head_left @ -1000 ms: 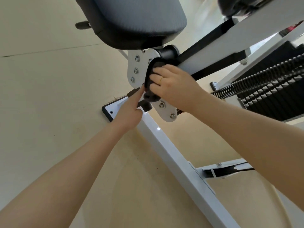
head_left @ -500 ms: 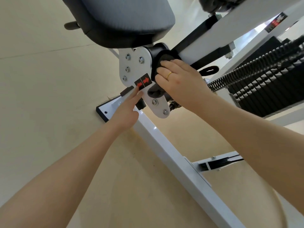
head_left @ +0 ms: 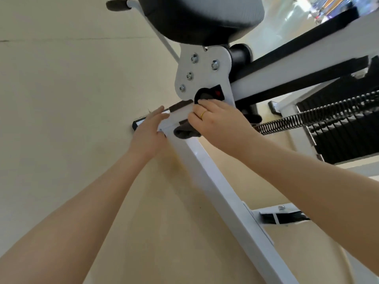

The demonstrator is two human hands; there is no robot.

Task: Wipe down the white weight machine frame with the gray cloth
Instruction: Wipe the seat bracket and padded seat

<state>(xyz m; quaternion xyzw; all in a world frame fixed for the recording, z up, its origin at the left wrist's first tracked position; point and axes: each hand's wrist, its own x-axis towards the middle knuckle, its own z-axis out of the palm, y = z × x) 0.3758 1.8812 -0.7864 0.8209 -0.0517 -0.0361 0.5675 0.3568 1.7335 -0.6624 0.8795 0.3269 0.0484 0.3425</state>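
Note:
The white weight machine frame (head_left: 221, 193) runs as a square floor rail from lower right up to a bolted white bracket plate (head_left: 202, 72) under the seat. My right hand (head_left: 219, 121) presses the gray cloth (head_left: 185, 133) against the bottom of that plate, where it meets the rail; cloth ends show above and below my fingers. My left hand (head_left: 148, 132) rests flat on the rail's far end beside it, fingers straight, holding nothing.
A dark padded seat (head_left: 205, 17) hangs above the bracket, with a foam-tipped handle (head_left: 118, 5) to its left. A coil spring (head_left: 311, 117) and black weight stack (head_left: 344, 128) lie at right. Beige floor (head_left: 67, 99) spreads left of the rail.
My right hand and the cloth have slid from the plate's upper part down to its lower edge at the rail. My left hand stays on the rail end.

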